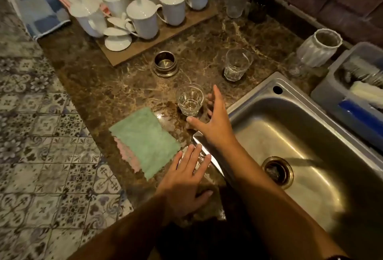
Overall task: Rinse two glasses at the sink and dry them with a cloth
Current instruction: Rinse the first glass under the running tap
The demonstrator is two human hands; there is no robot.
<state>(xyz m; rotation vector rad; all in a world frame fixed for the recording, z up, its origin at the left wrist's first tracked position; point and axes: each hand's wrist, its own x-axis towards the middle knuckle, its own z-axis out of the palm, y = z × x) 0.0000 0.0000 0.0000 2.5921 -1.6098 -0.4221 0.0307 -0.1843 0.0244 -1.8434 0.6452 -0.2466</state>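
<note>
Right hand reaches out over the marble counter, fingers spread wide and holding nothing; thumb tip sits just below the near glass, index tip just to its right, no clear contact. That glass stands upright between thumb and index, a thin layer of clear liquid showing at the bottom, though reflection off the thick base could account for part of it. Second glass stands upright well beyond the right fingertips, near the back corner of the sink; looks empty, cannot be sure. Left hand lies flat on the counter edge, fingers extended and slightly fanned, gripping nothing; fingertips point toward the sink rim. Green cloth, folded over a pink layer, lies just left of the left fingertips, not touched. Steel sink is to the right of both hands, basin holding no dishes, drain open and dark inside. Small metal cup beyond the near glass, upright, interior shiny and seemingly empty. Far past the fingers: wooden tray carrying white lidded mugs, one lid off and lying on the tray. Right of the sink, a grey tub holds blurred items; a ribbed jar stands beside it, contents not discernible.
</note>
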